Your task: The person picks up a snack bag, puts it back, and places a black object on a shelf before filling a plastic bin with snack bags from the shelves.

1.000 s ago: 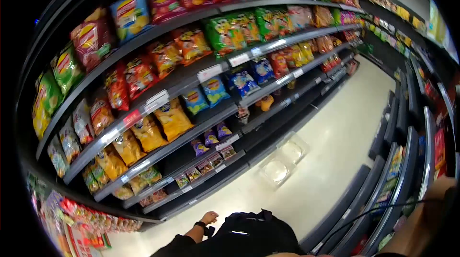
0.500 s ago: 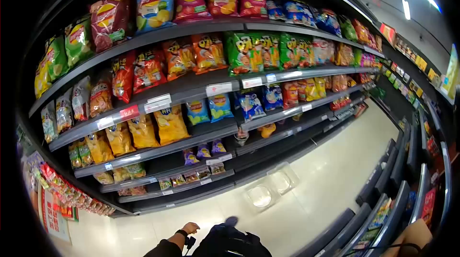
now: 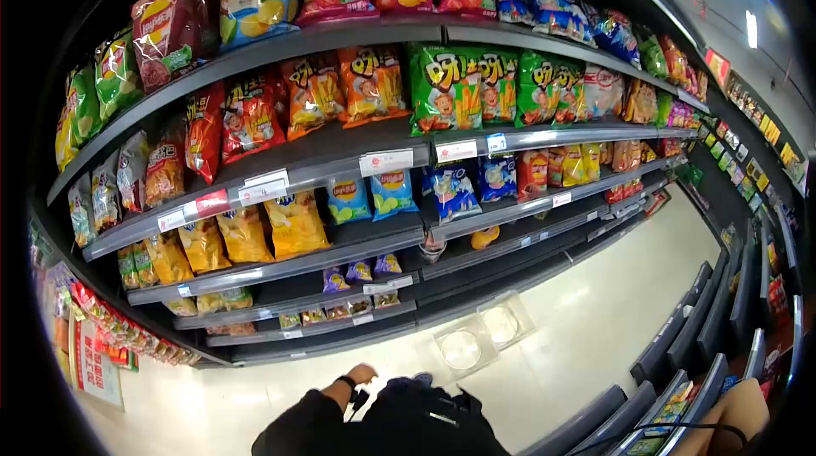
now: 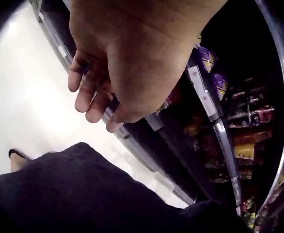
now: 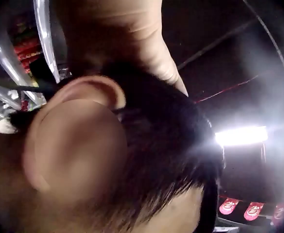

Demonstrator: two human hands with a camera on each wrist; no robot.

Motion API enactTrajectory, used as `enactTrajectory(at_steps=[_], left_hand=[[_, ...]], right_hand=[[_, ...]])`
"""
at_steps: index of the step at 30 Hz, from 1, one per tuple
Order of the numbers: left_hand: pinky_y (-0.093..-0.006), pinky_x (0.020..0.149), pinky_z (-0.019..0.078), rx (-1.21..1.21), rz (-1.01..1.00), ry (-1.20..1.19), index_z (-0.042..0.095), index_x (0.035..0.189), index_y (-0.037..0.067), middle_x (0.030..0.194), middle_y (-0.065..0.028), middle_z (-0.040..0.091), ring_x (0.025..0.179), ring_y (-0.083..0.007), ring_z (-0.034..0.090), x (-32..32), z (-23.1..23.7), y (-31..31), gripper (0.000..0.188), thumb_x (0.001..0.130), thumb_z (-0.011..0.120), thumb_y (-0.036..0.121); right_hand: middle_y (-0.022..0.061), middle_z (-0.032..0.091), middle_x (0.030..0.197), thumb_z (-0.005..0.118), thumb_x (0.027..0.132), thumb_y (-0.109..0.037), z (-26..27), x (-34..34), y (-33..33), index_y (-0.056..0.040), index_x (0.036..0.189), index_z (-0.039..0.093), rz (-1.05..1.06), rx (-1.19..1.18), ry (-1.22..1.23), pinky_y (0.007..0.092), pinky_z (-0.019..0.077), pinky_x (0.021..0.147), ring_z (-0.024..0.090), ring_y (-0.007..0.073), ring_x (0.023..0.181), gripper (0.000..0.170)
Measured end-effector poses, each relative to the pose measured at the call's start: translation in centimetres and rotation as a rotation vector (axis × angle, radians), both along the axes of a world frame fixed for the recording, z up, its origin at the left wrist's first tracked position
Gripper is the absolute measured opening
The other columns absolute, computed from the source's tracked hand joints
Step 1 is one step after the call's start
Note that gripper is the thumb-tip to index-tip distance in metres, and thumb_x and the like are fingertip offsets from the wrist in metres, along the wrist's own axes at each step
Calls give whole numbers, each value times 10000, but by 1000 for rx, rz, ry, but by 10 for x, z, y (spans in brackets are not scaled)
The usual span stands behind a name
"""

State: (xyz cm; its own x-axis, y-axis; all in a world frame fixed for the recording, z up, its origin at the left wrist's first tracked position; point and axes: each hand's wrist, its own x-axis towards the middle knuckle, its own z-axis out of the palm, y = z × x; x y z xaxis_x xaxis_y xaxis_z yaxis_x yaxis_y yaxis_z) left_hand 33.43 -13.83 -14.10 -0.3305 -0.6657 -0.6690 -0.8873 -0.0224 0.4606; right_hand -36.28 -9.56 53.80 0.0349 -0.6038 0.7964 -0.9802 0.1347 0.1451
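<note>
- Beyond the left hand [image 3: 361,373], on a low shelf [image 3: 306,298], three small purple bags [image 3: 359,271] are set in a row, apart from the fingers.
- By the left hand nothing is gripped; its fingers are loosely bent and hung downward, with small gaps between them.
- Against dark hair [image 5: 166,145], beside an ear, the right hand [image 5: 120,39] is rested; its fingertips are hidden, so how far it is opened, or whether anything is held, cannot be told.
- With yellow patches the purple bags are marked, and by a strip of labels [image 3: 388,285] the shelf edge below them is lined.
- Above and to their left, larger yellow bags [image 3: 296,222] are stood upright.
</note>
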Motion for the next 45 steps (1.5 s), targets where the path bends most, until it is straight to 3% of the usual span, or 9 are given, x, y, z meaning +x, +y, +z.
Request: enactTrajectory(at_steps=[2,12,14,16,17,22,31,32,45], left_hand=[[-393,683,539,-459,-68,316,713,1052,122,858,-84,710,728,-262,678,-4,1,-22,262,819,610,182],[-306,624,533,-438,178,402,716,1051,82,790,-86,685,667,-147,637,-56,41,-92,237,877,605,199],[-390,785,548,-59,588,633,716,1005,92,1012,-82,695,888,-271,652,-70,44,-79,317,691,671,91],[-404,815,537,-748,-19,148,719,1009,97,1015,-88,694,945,-287,641,-89,25,-62,360,653,671,87],[-299,595,542,-456,323,430,703,1055,68,843,-33,695,658,-138,638,-100,26,-46,250,812,647,90],[-322,531,491,93,1072,582,708,1045,102,772,-59,652,623,-159,602,-166,-23,32,205,885,584,133],[-340,697,573,0,856,360,675,1184,143,999,-83,707,830,-190,685,-251,-3,141,407,780,652,100],[-340,744,569,-200,443,3,667,1197,148,1099,-75,678,926,-214,669,-257,-10,147,446,754,670,103],[-290,577,517,113,1043,295,676,928,19,724,-68,667,618,-171,638,-263,49,98,204,850,597,190]], right_hand=[[99,593,985,484,974,-238,-2,-6,-17,-52,1106,599,10,-5,-4,348,397,760,539,245,876,255],[88,600,922,502,962,-251,-11,-46,-100,-61,1067,611,154,-6,-20,342,406,701,546,238,807,242],[86,602,910,506,960,-254,-16,-59,-124,-63,1059,614,205,-19,-21,341,408,689,548,236,793,240],[83,603,897,510,957,-256,-9,-77,-144,-65,1051,616,264,-19,0,339,410,678,549,235,779,238],[82,604,891,512,956,-258,-10,-84,-153,-66,1047,617,288,-27,1,339,411,672,550,234,772,237],[77,608,859,521,950,-264,-6,-121,-193,-71,1028,623,415,-5,17,335,416,642,554,231,737,232],[66,614,802,538,939,-276,-25,-151,-252,-80,992,634,512,-38,12,330,425,589,561,224,674,225],[65,615,796,540,937,-277,-26,-154,-258,-81,988,636,523,-36,9,329,426,583,562,224,667,225],[50,624,714,564,922,-294,-21,-101,-346,-93,937,652,786,-178,-39,321,438,506,572,214,577,220]])
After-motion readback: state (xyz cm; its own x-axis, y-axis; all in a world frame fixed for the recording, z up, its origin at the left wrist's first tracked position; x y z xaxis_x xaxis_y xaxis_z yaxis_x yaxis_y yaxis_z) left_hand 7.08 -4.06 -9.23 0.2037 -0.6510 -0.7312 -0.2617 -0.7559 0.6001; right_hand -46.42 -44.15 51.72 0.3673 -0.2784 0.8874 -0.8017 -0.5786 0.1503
